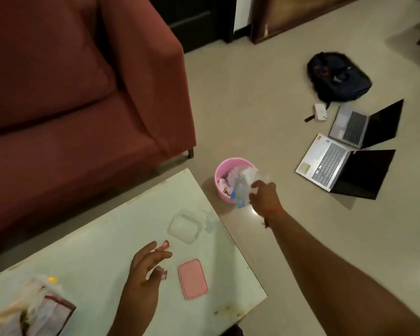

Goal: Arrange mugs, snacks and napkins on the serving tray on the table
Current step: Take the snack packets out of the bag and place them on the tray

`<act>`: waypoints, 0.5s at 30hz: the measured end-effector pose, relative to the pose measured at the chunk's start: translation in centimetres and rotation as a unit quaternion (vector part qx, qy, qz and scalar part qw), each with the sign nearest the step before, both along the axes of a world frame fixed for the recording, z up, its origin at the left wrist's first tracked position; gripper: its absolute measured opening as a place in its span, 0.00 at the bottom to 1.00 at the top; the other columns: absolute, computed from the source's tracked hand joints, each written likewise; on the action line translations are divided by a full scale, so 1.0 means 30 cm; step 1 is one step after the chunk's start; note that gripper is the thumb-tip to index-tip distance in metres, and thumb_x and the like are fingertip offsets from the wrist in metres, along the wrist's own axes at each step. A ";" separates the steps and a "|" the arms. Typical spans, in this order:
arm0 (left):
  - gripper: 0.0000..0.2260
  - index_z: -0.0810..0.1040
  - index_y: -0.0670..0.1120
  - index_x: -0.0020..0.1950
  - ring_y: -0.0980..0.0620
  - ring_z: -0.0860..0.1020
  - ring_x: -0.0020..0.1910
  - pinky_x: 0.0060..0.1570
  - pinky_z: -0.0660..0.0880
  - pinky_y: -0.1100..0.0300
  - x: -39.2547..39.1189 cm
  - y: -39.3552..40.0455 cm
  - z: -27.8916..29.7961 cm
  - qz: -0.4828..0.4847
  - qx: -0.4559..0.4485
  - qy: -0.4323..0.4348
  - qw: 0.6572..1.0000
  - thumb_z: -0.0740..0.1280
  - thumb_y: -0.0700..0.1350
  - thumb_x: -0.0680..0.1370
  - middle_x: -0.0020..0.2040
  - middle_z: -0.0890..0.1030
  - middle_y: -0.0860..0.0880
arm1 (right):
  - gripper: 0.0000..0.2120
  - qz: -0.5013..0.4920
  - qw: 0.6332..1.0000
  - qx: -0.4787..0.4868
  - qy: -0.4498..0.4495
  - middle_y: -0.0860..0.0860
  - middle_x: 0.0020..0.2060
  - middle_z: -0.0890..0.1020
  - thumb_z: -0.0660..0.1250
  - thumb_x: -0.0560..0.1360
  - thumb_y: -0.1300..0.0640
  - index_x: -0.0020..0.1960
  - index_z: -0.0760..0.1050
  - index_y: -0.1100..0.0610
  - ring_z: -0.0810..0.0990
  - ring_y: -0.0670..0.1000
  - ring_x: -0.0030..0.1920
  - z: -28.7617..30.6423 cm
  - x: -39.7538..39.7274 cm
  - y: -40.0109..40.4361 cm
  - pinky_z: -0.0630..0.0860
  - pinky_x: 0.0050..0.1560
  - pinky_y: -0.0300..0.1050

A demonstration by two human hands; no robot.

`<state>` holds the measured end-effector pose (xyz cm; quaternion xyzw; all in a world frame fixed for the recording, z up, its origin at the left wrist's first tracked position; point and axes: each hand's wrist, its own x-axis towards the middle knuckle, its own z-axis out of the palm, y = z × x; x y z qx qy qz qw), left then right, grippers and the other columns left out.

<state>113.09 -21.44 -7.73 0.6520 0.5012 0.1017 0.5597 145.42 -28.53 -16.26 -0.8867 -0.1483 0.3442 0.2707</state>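
From the head camera, looking down, the person's right hand [264,195] reaches out past the corner of the table [107,238] and over the floor. Its fingers are closed on a crumpled clear plastic wrapper [243,187] with a little blue on it, and the wrapper hangs just above the rim of a small pink bin [222,175] that stands on the floor, near the table corner. Inside the bin there are already some papers or wrappers — I cannot tell exactly what they are.

The left hand [143,270] hovers low over the white table top, with the fingers spread apart and holding nothing. Just under the fingertips lie one or two small red and white pieces, too small to name. A flat pink case [192,278] lies on the table just beside this hand, and a clear plastic container [183,227] stands further away, near the table edge. At the near left corner of the table there is a torn snack packet [32,311], partly blurred.

A dark red sofa [70,93] stands behind the table. On the floor, well apart from the table, I see two open laptops [344,166] and a dark backpack [337,77] — all untouched.
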 end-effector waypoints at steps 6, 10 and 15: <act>0.24 0.80 0.56 0.52 0.66 0.82 0.48 0.50 0.76 0.72 -0.038 -0.094 -0.362 0.074 -0.048 0.051 0.995 0.68 0.25 0.73 0.61 0.79 0.41 | 0.27 0.080 0.990 -0.117 0.008 0.63 0.73 0.60 0.64 0.75 0.62 0.73 0.64 0.58 0.67 0.66 0.68 -0.484 0.234 0.229 0.70 0.65 0.57; 0.39 0.79 0.74 0.44 0.66 0.82 0.47 0.46 0.76 0.75 -0.103 -0.127 -0.470 0.081 -0.048 0.078 0.993 0.68 0.23 0.70 0.57 0.80 0.42 | 0.34 0.119 0.983 -0.136 0.013 0.61 0.78 0.45 0.64 0.76 0.63 0.77 0.57 0.44 0.68 0.69 0.69 -0.707 0.255 0.298 0.72 0.64 0.66; 0.36 0.77 0.74 0.49 0.65 0.83 0.46 0.46 0.75 0.75 -0.163 -0.159 -0.483 0.104 -0.036 0.085 0.990 0.68 0.28 0.69 0.55 0.81 0.42 | 0.33 0.143 0.984 -0.107 -0.024 0.60 0.78 0.44 0.61 0.77 0.65 0.76 0.58 0.44 0.58 0.67 0.75 -0.736 0.200 0.231 0.61 0.74 0.61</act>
